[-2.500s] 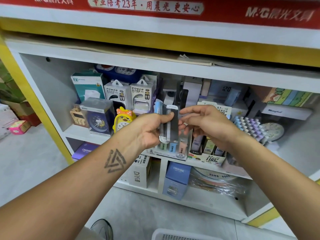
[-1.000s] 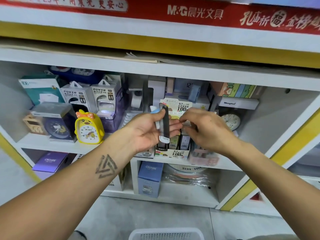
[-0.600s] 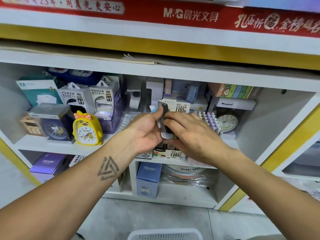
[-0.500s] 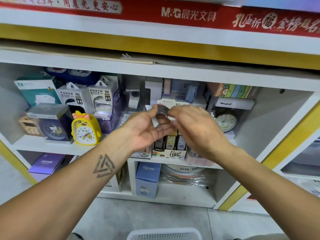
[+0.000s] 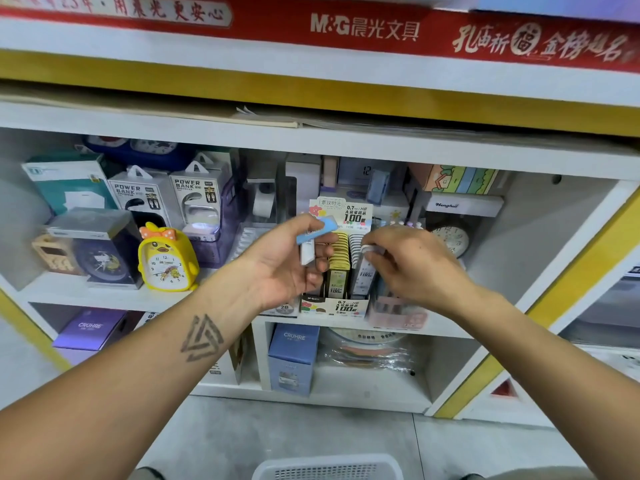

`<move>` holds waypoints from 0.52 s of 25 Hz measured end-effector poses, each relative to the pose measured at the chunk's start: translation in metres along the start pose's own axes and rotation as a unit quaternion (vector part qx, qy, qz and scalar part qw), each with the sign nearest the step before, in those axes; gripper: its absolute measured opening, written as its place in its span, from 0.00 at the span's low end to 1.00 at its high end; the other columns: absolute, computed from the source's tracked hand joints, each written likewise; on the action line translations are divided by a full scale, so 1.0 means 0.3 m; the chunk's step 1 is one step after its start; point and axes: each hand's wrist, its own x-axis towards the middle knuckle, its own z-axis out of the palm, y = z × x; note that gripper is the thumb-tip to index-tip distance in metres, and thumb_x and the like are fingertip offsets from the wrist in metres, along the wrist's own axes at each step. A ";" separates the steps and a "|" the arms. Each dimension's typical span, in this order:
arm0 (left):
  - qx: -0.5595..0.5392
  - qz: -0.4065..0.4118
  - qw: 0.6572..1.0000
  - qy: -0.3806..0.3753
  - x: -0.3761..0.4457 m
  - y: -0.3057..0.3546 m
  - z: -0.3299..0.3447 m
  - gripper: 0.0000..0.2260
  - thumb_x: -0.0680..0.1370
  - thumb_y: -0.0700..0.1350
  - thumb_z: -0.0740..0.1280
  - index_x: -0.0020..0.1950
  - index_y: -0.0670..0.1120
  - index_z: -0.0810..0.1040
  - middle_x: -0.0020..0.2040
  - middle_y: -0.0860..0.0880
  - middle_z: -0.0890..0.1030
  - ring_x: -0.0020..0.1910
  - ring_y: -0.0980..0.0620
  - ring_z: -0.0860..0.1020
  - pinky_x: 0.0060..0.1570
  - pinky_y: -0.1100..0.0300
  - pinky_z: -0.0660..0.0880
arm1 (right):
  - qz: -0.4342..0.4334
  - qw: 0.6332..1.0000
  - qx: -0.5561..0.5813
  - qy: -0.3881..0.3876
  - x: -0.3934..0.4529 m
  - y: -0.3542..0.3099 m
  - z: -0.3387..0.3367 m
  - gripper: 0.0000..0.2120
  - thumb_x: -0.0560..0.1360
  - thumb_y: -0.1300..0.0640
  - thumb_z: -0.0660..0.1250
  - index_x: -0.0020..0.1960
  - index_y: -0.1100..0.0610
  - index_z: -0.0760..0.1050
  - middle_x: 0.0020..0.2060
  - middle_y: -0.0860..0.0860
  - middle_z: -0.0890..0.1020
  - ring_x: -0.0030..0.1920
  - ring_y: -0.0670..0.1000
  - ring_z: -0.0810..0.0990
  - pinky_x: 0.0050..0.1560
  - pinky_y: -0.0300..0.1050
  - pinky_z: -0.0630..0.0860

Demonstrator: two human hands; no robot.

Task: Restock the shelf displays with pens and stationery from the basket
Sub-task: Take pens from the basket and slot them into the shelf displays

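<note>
My left hand (image 5: 287, 261) holds small lead-refill cases (image 5: 316, 233), one with a light blue cap, in front of the shelf. My right hand (image 5: 412, 261) pinches a single grey case (image 5: 367, 268) by its white top and holds it at the right row of a lead-refill display box (image 5: 341, 306). The box stands on the middle shelf board and holds rows of yellow and grey cases. The white basket's rim (image 5: 329, 467) shows at the bottom edge.
A yellow duck alarm clock (image 5: 166, 258), power bank boxes (image 5: 197, 199) and a boxed clock (image 5: 93, 251) stand left of the display. A round clock (image 5: 450, 239) and a pink tray (image 5: 398, 315) sit right. Blue and purple boxes fill the lower shelf (image 5: 294, 358).
My hands were together on the stack of cases. They have parted: the right hand has taken one case and moved it right and down to the display box.
</note>
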 end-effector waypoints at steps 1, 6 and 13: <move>-0.011 -0.005 1.000 -0.005 0.000 0.000 0.001 0.14 0.77 0.50 0.63 0.53 0.42 0.79 0.36 0.48 0.75 0.29 0.54 0.68 0.25 0.64 0.62 | -0.014 0.999 -0.028 -0.008 -0.003 -0.002 0.012 0.05 0.80 0.54 0.65 0.50 0.54 0.79 0.45 0.48 0.80 0.47 0.54 0.78 0.40 0.47 0.73; -0.046 0.002 0.999 0.008 -0.004 0.002 -0.014 0.12 0.81 0.44 0.59 0.56 0.40 0.78 0.35 0.49 0.75 0.28 0.55 0.68 0.23 0.65 0.63 | -0.018 0.993 -0.109 -0.047 0.013 -0.025 0.039 0.13 0.81 0.49 0.63 0.51 0.55 0.82 0.47 0.49 0.74 0.49 0.53 0.71 0.45 0.51 0.73; -0.034 0.037 0.997 0.064 -0.030 0.008 -0.040 0.13 0.81 0.39 0.64 0.64 0.35 0.77 0.46 0.39 0.83 0.37 0.46 0.82 0.33 0.59 0.80 | 0.164 0.911 0.378 0.028 0.148 -0.136 0.029 0.18 0.76 0.53 0.74 0.64 0.52 0.77 0.51 0.50 0.82 0.50 0.50 0.80 0.53 0.43 0.79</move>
